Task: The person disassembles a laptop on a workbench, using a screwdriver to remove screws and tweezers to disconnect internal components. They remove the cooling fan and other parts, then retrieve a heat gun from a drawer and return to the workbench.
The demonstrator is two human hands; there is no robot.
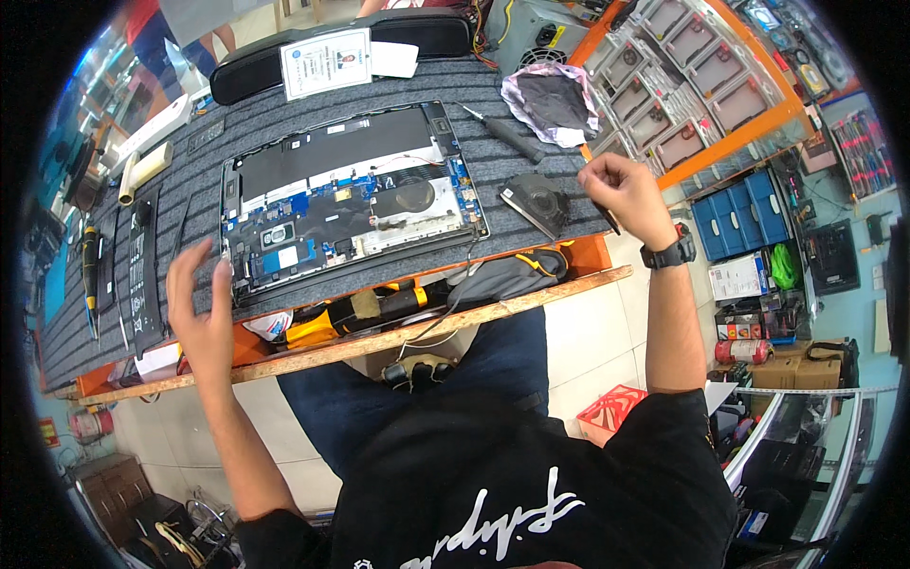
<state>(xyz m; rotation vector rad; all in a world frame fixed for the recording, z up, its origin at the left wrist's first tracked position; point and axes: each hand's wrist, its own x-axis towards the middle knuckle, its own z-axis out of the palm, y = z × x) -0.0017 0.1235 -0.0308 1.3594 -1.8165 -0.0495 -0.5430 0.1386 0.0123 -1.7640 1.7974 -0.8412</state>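
Observation:
An opened laptop (351, 194) lies on the grey ribbed mat, its battery, blue circuit board and inner parts bare. Beside its front left corner my left hand (201, 299) is raised open, fingers apart, holding nothing. Off the bench's right end my right hand (627, 194) is closed round a slim tool (613, 222); its dark end sticks out below the fist, and its kind is unclear. Between that hand and the laptop lies a black cooling fan (536, 203). Behind the fan rests a dark-handled screwdriver (507, 133), near a crumpled patterned cloth (553, 100) with dark middle.
An open drawer (398, 341) with yellow-and-black tools juts out under the bench edge. Left on the mat lie a long black battery (144, 280) and a yellow-and-black screwdriver (90, 275). An orange-framed display case (687, 85) stands at right; a black speaker bar (417, 36) lies behind.

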